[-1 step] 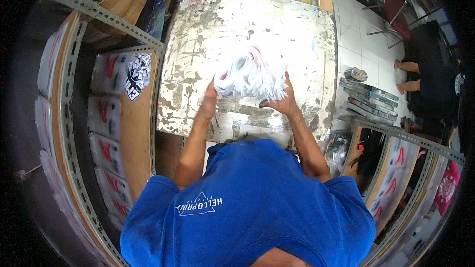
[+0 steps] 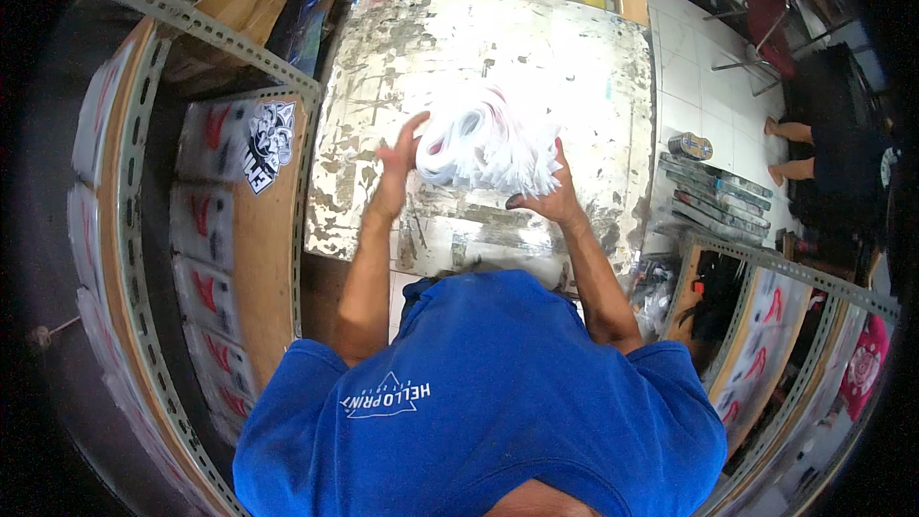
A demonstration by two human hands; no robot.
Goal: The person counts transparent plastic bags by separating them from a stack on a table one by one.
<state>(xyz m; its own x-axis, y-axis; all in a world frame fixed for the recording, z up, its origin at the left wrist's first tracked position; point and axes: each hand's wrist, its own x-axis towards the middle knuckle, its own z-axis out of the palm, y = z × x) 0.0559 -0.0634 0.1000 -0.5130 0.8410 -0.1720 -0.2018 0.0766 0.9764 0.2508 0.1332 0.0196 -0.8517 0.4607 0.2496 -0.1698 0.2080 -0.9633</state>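
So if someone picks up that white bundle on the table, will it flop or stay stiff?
Probably floppy: the white bundle bends around in loose loops at its left end. It might fan apart if lifted by one side, since its right edge looks ragged and layered. It likely won't roll far, because it lies spread across the table.

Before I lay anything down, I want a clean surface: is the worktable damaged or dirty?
Yes: around the looped white bundle, the pale worktable shows dark, uneven patches; stains or wear, I can't tell.
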